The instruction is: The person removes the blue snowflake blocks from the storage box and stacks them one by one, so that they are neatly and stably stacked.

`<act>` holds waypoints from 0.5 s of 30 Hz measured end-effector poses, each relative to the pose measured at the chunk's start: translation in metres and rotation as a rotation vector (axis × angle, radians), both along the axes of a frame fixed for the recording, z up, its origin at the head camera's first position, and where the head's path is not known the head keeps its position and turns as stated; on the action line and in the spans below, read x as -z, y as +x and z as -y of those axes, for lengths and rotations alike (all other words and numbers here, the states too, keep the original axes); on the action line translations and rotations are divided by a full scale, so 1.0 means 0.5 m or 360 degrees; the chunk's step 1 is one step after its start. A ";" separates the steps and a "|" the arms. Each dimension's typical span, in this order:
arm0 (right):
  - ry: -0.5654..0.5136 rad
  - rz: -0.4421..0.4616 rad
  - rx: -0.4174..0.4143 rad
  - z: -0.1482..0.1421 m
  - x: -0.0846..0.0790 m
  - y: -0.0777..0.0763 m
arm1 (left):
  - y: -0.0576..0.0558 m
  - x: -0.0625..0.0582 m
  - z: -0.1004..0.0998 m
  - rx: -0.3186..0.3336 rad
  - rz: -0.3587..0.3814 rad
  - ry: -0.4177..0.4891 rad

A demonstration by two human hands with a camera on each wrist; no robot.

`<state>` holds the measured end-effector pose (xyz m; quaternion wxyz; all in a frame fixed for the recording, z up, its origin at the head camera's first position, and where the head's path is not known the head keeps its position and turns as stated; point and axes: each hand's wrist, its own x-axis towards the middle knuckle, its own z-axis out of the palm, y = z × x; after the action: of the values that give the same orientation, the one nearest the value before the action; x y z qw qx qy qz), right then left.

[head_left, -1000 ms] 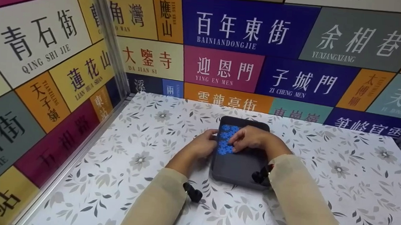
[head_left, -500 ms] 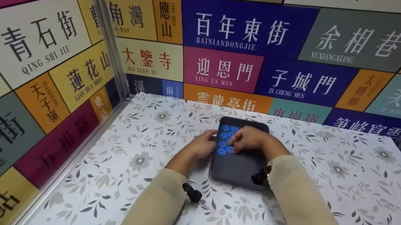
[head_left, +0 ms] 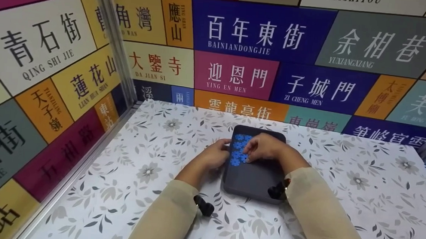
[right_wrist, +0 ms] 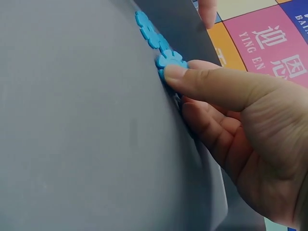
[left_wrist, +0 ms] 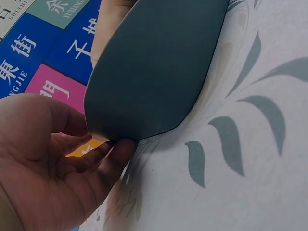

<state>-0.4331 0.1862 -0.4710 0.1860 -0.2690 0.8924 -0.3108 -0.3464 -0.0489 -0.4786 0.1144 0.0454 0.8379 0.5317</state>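
Observation:
Blue flower-shaped plastic discs (head_left: 237,151) lie close together in the upper left part of a dark grey tray (head_left: 254,178). My right hand (head_left: 265,147) reaches in over the tray. In the right wrist view its thumb and forefinger pinch one blue disc (right_wrist: 169,57), while more discs (right_wrist: 148,29) run on from it in a row. At the tray's left side, my left hand (head_left: 216,154) grips the edge. Up close in the left wrist view, its thumb and fingers meet the tray's outer wall (left_wrist: 154,72). The right hand covers part of the discs in the head view.
A white tablecloth (head_left: 158,145) with grey flowers and leaves lies under the tray. Behind and to the left rise walls (head_left: 234,76) of coloured street-name panels. A clear corner strip (head_left: 119,41) stands at the left. Each wrist bears a small black device (head_left: 205,206).
The blue discs have shifted slightly left and toward the tray's near end, with the right fingers staying on them. The left hand keeps its hold on the tray. The head view tilts a little.

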 end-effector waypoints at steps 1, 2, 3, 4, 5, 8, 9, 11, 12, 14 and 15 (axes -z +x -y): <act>-0.0006 0.0013 0.0007 -0.002 -0.001 0.001 | 0.000 0.000 0.000 0.0000 -0.0002 0.0000; -0.0011 0.0028 0.0013 -0.004 -0.003 0.001 | -0.001 0.000 0.000 0.0001 -0.0004 -0.0004; -0.0016 0.0041 0.0018 -0.007 -0.005 0.002 | -0.001 0.000 -0.001 -0.0001 -0.0003 -0.0005; -0.0030 0.0064 0.0026 -0.009 -0.009 0.003 | -0.001 0.000 -0.001 -0.0002 -0.0004 -0.0008; -0.0051 0.0094 0.0042 -0.010 -0.012 0.004 | -0.001 0.000 -0.001 -0.0005 -0.0006 -0.0012; -0.0126 0.0169 0.0087 -0.018 -0.023 0.008 | -0.002 0.001 -0.001 -0.0012 -0.0005 -0.0019; -0.0154 0.0180 0.0105 -0.021 -0.027 0.011 | -0.002 0.001 -0.001 -0.0014 -0.0006 -0.0022; -0.0218 0.0186 0.0142 -0.028 -0.037 0.019 | -0.002 0.001 0.000 -0.0016 0.0000 -0.0026; -0.0248 0.0176 0.0154 -0.032 -0.042 0.023 | -0.002 0.001 0.000 -0.0016 0.0009 -0.0017; -0.0305 0.0142 0.0182 -0.042 -0.052 0.035 | -0.002 0.001 0.000 -0.0019 0.0027 0.0006; -0.0332 0.0127 0.0202 -0.048 -0.057 0.042 | -0.002 0.000 0.000 -0.0022 0.0035 0.0016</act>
<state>-0.4123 0.2102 -0.4425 0.1722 -0.2174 0.8625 -0.4234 -0.3474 -0.0489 -0.4788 0.1196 0.0343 0.8343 0.5372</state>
